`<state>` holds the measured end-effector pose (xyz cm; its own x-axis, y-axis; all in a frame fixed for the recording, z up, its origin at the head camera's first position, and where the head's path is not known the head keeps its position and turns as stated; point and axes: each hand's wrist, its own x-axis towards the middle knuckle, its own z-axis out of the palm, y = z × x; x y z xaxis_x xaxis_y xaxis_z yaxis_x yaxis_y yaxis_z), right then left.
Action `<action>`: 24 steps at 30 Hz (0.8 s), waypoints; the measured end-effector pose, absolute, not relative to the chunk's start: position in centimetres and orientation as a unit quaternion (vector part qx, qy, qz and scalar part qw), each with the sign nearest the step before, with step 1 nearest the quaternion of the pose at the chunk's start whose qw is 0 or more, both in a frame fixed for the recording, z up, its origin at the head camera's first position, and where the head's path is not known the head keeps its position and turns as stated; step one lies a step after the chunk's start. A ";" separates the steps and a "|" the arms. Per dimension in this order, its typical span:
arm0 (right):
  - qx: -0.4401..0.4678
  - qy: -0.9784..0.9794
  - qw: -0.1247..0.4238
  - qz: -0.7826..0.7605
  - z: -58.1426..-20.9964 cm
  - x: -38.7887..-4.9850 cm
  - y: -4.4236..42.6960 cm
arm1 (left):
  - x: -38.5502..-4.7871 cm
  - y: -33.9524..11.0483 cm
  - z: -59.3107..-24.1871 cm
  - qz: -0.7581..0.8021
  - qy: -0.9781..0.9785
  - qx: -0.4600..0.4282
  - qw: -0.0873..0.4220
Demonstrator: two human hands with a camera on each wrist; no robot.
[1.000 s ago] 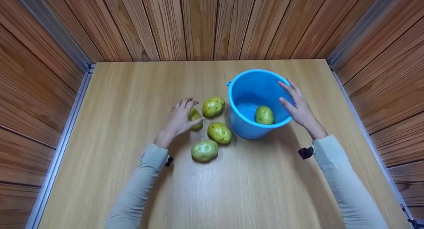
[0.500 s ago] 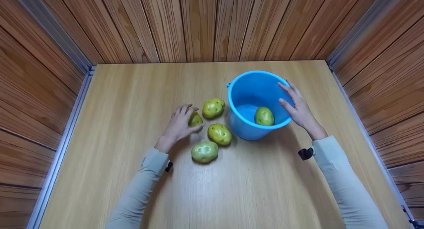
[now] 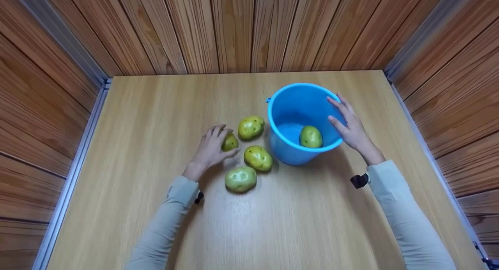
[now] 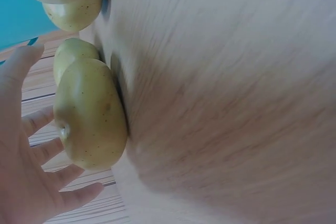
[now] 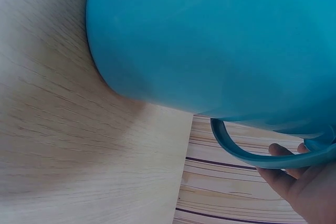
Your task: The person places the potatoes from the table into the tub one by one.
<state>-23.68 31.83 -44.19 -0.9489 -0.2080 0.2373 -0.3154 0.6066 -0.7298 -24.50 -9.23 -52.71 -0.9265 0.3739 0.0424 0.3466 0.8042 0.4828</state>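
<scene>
Potato (image 3: 230, 142) on the table (image 3: 296, 223), partly hidden by the left hand (image 3: 207, 150); fingers and thumb spread around it, no closed grip, can't tell if touching. Just right of it: back potato (image 3: 251, 127), middle potato (image 3: 258, 158), pale front potato (image 3: 240, 179). Then blue bucket (image 3: 292, 151), inner potato (image 3: 311, 136) inside. Right hand (image 3: 354, 130) at the bucket's right rim, fingers extended over it, spread apart, not clenched; handle (image 5: 257, 159) beside that hand.

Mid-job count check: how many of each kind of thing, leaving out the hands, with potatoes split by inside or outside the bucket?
Blue bucket: 1
Potato inside it: 1
Potatoes outside it: 4
Total: 6
</scene>
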 end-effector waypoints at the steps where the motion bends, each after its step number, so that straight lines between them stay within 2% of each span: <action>1: 0.146 -0.894 0.065 0.418 -44.2 -23.7 31.8 | -24.5 -9.2 -52.8 0.250 0.949 0.189 0.025; 24: 0.151 -0.893 0.071 0.419 -44.3 -23.6 31.9 | -25.6 -8.8 -54.1 0.256 0.948 0.182 0.047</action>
